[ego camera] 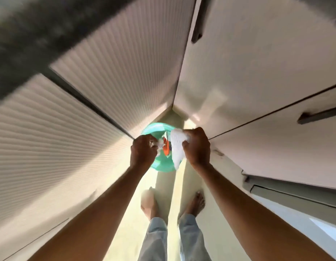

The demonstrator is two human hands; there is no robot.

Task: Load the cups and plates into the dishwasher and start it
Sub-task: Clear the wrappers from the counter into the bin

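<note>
I look straight down at a turquoise bin (159, 166) standing on the floor in a cabinet corner. Both of my hands hover over it. My right hand (198, 147) grips a white paper towel (175, 146) that hangs down over the bin's rim. My left hand (142, 151) pinches a small crumpled white scrap (159, 143) above the bin's opening. Orange and white waste (166, 147) shows inside the bin. No cups, plates or dishwasher are in sight.
Ribbed white cabinet fronts (69, 138) rise on the left, smooth white doors with dark bar handles (319, 114) on the right. My bare feet (195, 202) stand on the pale floor (163, 185) just behind the bin. A dark countertop edge (31, 34) runs across the upper left.
</note>
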